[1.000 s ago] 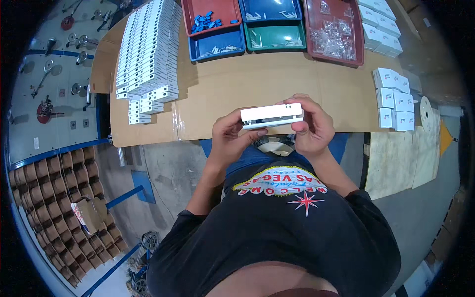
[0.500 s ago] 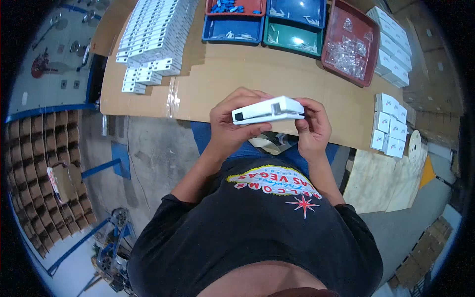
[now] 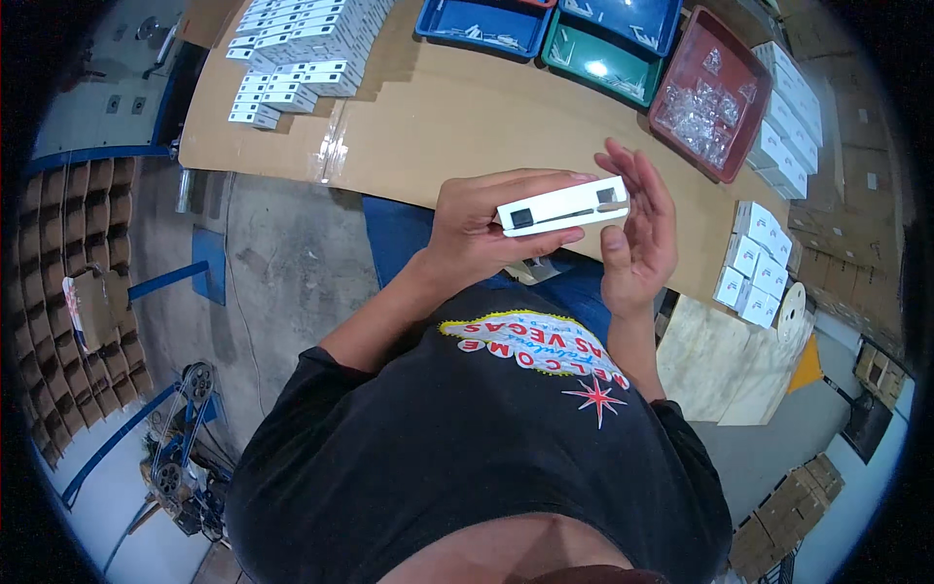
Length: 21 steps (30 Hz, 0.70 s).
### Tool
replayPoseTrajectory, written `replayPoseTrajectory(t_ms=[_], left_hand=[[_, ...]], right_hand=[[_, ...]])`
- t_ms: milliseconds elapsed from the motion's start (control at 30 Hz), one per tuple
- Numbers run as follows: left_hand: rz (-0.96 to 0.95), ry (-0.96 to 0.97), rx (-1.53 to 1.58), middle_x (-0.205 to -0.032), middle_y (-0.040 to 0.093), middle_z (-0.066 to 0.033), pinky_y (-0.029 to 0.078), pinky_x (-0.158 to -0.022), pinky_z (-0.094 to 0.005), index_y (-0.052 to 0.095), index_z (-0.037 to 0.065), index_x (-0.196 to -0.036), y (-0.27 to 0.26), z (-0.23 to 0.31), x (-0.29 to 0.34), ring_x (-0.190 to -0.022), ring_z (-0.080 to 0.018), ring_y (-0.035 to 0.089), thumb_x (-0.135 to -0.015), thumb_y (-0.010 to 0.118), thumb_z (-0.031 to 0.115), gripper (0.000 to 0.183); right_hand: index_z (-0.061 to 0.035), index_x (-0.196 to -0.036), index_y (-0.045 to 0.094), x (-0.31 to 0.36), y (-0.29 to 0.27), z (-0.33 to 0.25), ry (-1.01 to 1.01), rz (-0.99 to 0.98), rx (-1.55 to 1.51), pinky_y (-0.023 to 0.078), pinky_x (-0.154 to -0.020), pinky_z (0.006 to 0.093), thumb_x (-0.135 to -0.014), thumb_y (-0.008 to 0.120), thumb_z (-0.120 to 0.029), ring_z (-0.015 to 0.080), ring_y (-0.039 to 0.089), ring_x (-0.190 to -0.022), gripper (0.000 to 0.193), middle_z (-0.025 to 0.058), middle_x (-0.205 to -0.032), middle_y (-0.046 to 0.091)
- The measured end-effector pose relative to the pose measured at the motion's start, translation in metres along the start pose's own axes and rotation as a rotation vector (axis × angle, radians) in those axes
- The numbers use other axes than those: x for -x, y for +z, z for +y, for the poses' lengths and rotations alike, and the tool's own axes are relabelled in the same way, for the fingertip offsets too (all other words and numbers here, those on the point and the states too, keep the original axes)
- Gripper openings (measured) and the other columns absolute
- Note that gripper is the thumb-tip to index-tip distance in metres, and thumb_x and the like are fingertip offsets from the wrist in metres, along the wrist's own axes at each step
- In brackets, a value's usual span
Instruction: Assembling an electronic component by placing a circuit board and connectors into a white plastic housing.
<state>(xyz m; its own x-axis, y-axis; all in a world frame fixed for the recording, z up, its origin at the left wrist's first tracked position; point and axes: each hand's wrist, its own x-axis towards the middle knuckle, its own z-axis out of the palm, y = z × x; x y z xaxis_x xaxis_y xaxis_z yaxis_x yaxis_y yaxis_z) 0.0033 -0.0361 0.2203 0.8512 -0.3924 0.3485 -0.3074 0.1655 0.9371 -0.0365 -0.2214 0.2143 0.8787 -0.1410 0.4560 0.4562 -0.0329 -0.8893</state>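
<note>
In front of my body, over the table's near edge, my left hand (image 3: 477, 222) grips a slim white box (image 3: 559, 212). Its fingers lie over the far side and its thumb along the near side. A dark square marks the box's left end, a greyish patch shows at the right end, and a narrow dark gap runs along the face. My right hand (image 3: 642, 238) is beside the right end, fingers stretched up and thumb apart. Whether its palm touches the box I cannot tell.
Stacked white boxes (image 3: 302, 44) with dark squares stand at the far left of the cardboard-covered table (image 3: 428, 127). Blue (image 3: 530, 18) and green trays (image 3: 632, 83) hold small white parts. A dark red tray (image 3: 666, 122) holds clear bags. Small white cartons (image 3: 754, 258) sit at the right edge.
My right hand has let go of the box's right end and opened its fingers. My left hand keeps the box, now shifted slightly right and tilted. The view has shifted too.
</note>
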Motion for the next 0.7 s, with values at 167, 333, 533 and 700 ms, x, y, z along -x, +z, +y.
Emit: replayPoseTrajectory(t_ms=[167, 333, 533, 700], left_hand=[[-0.007, -0.038, -0.113, -0.116, 0.077, -0.0110, 0.061, -0.082, -0.0277, 0.073, 0.004, -0.127, 0.001, 0.000, 0.004, -0.099, -0.0174, 0.075, -0.078, 0.089, 0.009, 0.051], [-0.004, -0.016, -0.151, -0.113, 0.078, -0.0116, 0.060, -0.080, -0.0276, 0.073, 0.004, -0.126, 0.001, -0.002, 0.006, -0.097, -0.0170, 0.076, -0.078, 0.090, 0.012, 0.052], [-0.048, 0.037, -0.122, -0.110, 0.077, -0.0121, 0.059, -0.078, -0.0273, 0.071, 0.002, -0.129, -0.003, 0.000, 0.003, -0.092, -0.0168, 0.075, -0.081, 0.088, 0.012, 0.051], [-0.140, 0.007, -0.104, -0.112, 0.075, -0.0132, 0.058, -0.078, -0.0290, 0.067, -0.001, -0.134, -0.008, 0.001, 0.005, -0.091, -0.0173, 0.073, -0.086, 0.083, 0.011, 0.051]], right_hand=[[0.0065, -0.127, 0.063, -0.003, -0.002, 0.005, 0.012, -0.106, 0.076, 0.049, -0.100, 0.0390, -0.096, 0.074, -0.030, 0.0284, 0.067, -0.112, 0.049, 0.0210, -0.119, 0.072], [0.0063, -0.120, 0.066, 0.000, -0.001, 0.006, 0.043, -0.067, 0.049, 0.050, -0.093, 0.0366, -0.095, 0.074, -0.032, 0.0256, 0.068, -0.105, 0.047, 0.0180, -0.113, 0.073], [0.0061, -0.119, 0.065, 0.001, 0.001, 0.006, 0.104, -0.044, -0.050, 0.050, -0.091, 0.0337, -0.096, 0.073, -0.032, 0.0227, 0.066, -0.102, 0.045, 0.0167, -0.112, 0.073], [0.0067, -0.119, 0.064, 0.005, -0.008, 0.010, 0.083, -0.086, -0.013, 0.051, -0.093, 0.0333, -0.098, 0.072, -0.031, 0.0222, 0.066, -0.105, 0.044, 0.0170, -0.114, 0.071]])
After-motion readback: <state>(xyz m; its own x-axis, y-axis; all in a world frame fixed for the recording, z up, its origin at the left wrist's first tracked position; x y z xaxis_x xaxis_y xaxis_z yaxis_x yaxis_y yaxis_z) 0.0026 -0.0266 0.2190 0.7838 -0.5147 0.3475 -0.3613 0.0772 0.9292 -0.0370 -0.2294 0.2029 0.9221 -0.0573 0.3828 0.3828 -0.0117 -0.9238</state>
